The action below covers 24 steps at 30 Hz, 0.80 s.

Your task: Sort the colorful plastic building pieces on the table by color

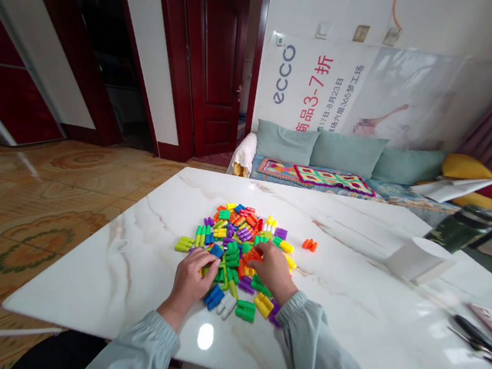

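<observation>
On the white desk (142, 267), left fingers (209, 264) hold a blue piece (216, 251); right fingers (256, 257) are narrow at orange pieces (251, 256). Sofa (333, 178) stands far.

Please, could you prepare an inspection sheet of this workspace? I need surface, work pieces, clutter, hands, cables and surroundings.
Surface: white, veined table, with light reflections.
Work pieces: coloured plastic pieces heaped loosely; orange cluster lies apart, to the right.
Clutter: camouflage flask, white object and dark-handled item on the right side, the last one blurred.
Hands: left hand at a blue piece, right hand over orange pieces; grip unclear.
Cables: white cable at lower left; orange cord on the wall.
Surroundings: sofa with cushions, red door.
</observation>
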### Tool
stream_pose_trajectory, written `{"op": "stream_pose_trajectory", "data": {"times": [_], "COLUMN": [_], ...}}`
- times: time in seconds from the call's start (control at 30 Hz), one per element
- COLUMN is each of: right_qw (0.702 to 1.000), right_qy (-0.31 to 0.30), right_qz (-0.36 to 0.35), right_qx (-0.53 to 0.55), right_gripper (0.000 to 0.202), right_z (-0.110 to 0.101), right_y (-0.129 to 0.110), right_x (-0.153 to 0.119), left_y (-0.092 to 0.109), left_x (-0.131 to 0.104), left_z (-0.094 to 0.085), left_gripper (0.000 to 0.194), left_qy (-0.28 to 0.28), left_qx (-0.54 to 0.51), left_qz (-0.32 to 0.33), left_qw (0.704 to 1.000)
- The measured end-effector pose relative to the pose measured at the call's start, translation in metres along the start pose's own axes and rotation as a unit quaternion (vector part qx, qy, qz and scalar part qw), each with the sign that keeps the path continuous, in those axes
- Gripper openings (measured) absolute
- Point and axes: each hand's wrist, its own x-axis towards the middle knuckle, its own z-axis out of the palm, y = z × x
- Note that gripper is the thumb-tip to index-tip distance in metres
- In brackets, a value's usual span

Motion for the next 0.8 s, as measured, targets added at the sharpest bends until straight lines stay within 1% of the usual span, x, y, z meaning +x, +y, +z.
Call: {"op": "stream_pose_trajectory", "data": {"times": [0.07, 0.13, 0.27, 0.3, 0.37, 0.43, 0.53, 0.8], "right_qw": [0.998, 0.993, 0.969, 0.963, 0.955, 0.953, 0.956, 0.96], "right_qy": [0.032, 0.078, 0.196, 0.217, 0.24, 0.245, 0.237, 0.231], "right_qz": [0.005, 0.023, 0.095, 0.111, 0.132, 0.139, 0.139, 0.129], "right_qx": [0.047, 0.086, 0.114, 0.114, 0.114, 0.113, 0.105, 0.091], "right_gripper": [0.012, 0.018, 0.04, 0.044, 0.046, 0.043, 0.039, 0.041], "right_z": [-0.005, -0.014, -0.036, -0.04, -0.045, -0.045, -0.041, -0.033], "right_y": [0.014, 0.037, 0.099, 0.114, 0.139, 0.156, 0.167, 0.173], "right_x": [-0.001, -0.001, -0.003, -0.004, -0.004, -0.004, -0.003, 0.004], "left_y": [0.0, -0.001, -0.003, -0.004, -0.005, -0.005, -0.004, -0.004], "left_x": [0.0, 0.0, -0.001, -0.001, -0.001, -0.001, 0.0, -0.002], "left_z": [0.0, 0.0, 0.002, 0.002, 0.003, 0.003, 0.003, 0.003], "left_gripper": [0.017, 0.017, 0.016, 0.016, 0.016, 0.016, 0.016, 0.016], "left_qy": [0.001, 0.002, -0.001, -0.003, -0.006, -0.005, -0.004, -0.006], "left_qx": [-0.002, -0.005, -0.006, -0.004, -0.001, 0.001, -0.001, 0.001], "left_qz": [0.003, 0.005, 0.003, 0.003, 0.004, 0.007, 0.01, 0.008], "left_qw": [1.0, 1.0, 1.0, 1.0, 1.0, 1.0, 1.0, 1.0]}}
